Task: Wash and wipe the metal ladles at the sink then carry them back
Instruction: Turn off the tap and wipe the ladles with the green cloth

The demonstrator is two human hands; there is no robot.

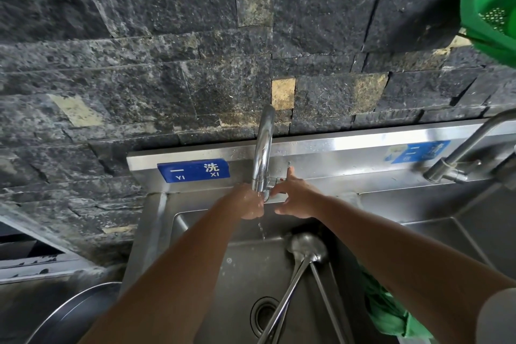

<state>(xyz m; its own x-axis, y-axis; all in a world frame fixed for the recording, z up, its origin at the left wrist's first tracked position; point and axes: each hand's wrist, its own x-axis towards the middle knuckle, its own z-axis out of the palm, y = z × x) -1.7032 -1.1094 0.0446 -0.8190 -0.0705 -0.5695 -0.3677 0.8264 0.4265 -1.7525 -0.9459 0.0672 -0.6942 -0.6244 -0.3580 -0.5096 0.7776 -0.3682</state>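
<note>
Two metal ladles (305, 248) lie in the steel sink (237, 274), bowls toward the back wall and long handles crossing toward me. My left hand (250, 202) is under the faucet (264, 148) spout, wet, with a thin trickle of water falling below it. My right hand (293, 198) reaches to the faucet's base, index finger raised and the other fingers spread, thumb and fingertips at the tap lever. Neither hand holds a ladle.
A green cloth (391, 313) hangs over the divider on the right of the basin. A second faucet (460, 159) stands over the right-hand basin. A green plastic basket (491, 14) hangs top right. A steel bowl (72, 313) sits bottom left. The drain (265, 313) is near the front.
</note>
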